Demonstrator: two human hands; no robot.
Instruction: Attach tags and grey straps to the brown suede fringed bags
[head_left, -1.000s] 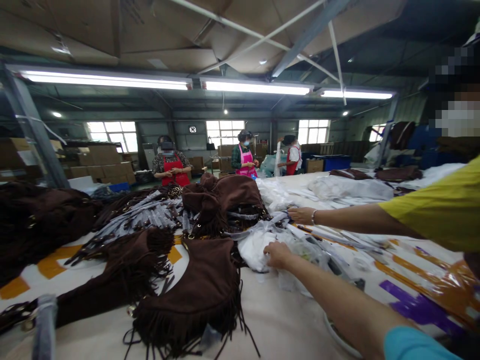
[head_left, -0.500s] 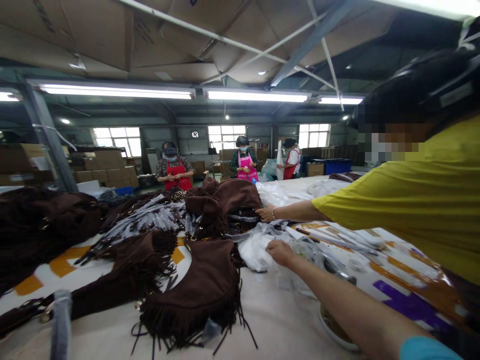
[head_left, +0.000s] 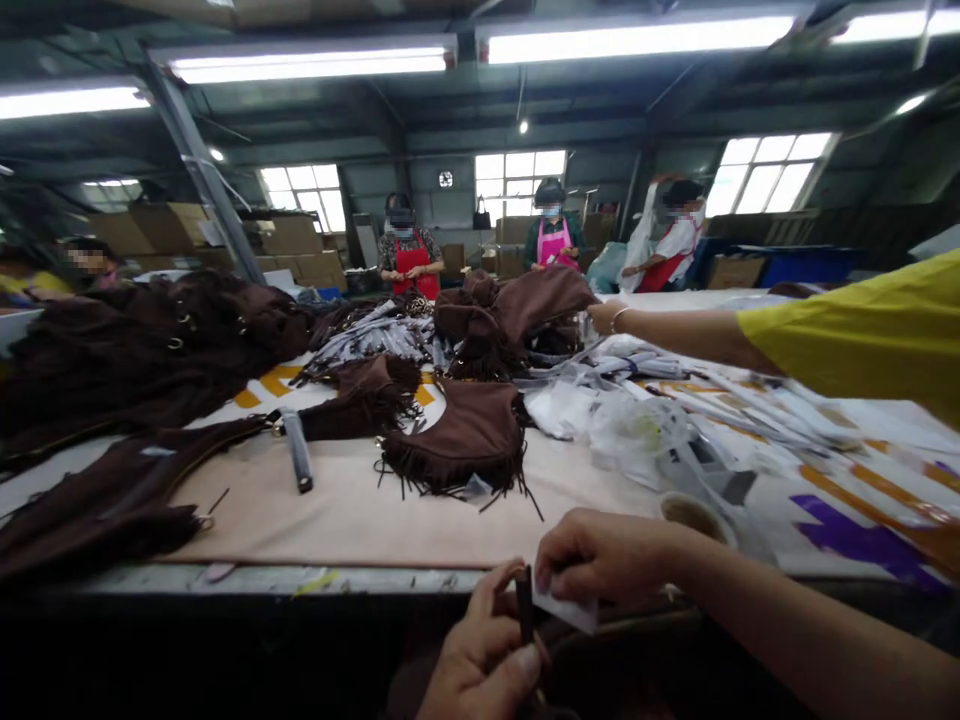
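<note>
My left hand (head_left: 476,650), low in the view in front of the table edge, grips a dark brown strap (head_left: 525,605) that stands up between thumb and fingers. Right beside it, my right hand (head_left: 600,552) pinches a small white sheet (head_left: 574,612), which hangs down by the strap. Whether sheet and strap touch is unclear. Beyond my hands, a brown fringed bag (head_left: 469,430) lies on the table (head_left: 322,530). Crumpled clear plastic bags (head_left: 622,430) lie right of it. The strap's lower end is lost in shadow.
A brown heap of bags (head_left: 172,350) covers the table's left side. Wrapped straps (head_left: 375,335) lie farther back. A round container (head_left: 694,515) stands near my right forearm. From the right, a co-worker's hand (head_left: 604,317) holds a brown bag (head_left: 544,300). Several people stand across the table.
My right hand has come back from the white plastic to the table edge, now with a small white sheet. My left hand and the strap have come into view. The camera has tilted down.
</note>
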